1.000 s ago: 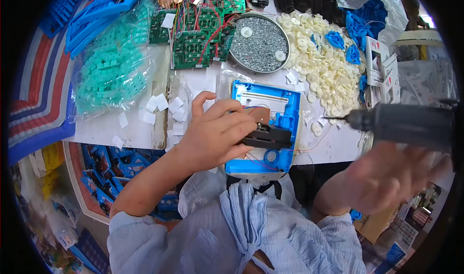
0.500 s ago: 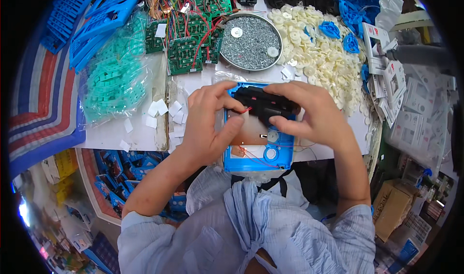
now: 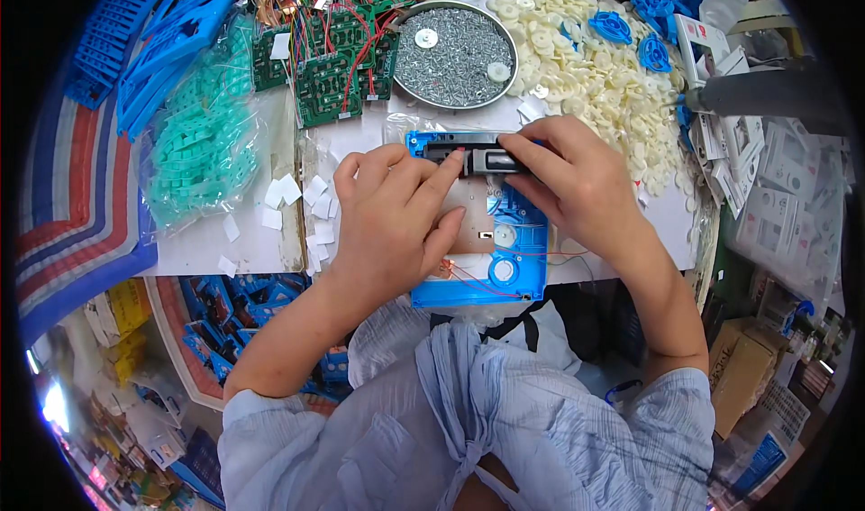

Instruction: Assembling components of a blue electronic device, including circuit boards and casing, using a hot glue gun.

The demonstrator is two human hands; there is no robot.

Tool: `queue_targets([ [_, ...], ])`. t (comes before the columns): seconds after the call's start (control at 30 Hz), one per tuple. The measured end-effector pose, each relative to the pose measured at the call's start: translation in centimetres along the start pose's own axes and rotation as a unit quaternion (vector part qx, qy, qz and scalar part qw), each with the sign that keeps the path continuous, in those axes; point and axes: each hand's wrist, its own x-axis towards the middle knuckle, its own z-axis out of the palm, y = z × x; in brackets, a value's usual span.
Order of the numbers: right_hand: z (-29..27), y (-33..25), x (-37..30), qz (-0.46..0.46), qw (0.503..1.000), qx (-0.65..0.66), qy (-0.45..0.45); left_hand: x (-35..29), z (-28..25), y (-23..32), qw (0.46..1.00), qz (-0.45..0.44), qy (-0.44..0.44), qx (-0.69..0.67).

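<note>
In front of me lies an open blue plastic casing [image 3: 432, 294] with a brown circuit board [image 3: 478, 212] and thin red wires inside. A black plastic part [image 3: 496, 160] rests at the casing's far end. My right hand [image 3: 581, 187] grips the right side of this part between thumb and fingers. My left hand [image 3: 387, 206] is over the casing's left edge, its index fingertip touching the black part beside a small red spot. The left thumb stands apart, above the brown board. Under the left hand, part of the board is hidden.
Beyond the casing stands a round tray [image 3: 515, 77] of small screws. Green circuit boards [image 3: 329, 83] with wires lie left of it, cream plastic discs [image 3: 577, 87] right. A bag of turquoise parts [image 3: 194, 164] and white paper squares [image 3: 273, 220] are at left. A dark tool [image 3: 766, 95] juts in from the right.
The black part has been turned and now sits lower at the casing's far end. My left index finger has stretched out onto it. The right hand keeps its hold.
</note>
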Motion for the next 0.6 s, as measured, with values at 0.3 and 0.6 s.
queue_targets([
  [0.3, 1.9, -0.1, -1.3, -0.008, 0.998, -0.054, 0.043, 0.7, -1.0, 0.6, 0.996, 0.041, -0.026, 0.080],
  [0.6, -7.0, 5.7, 1.2, 0.156, 0.883, 0.442, 0.018, 8.4, -2.1, -5.1, 0.992, 0.069, -0.105, -0.024],
])
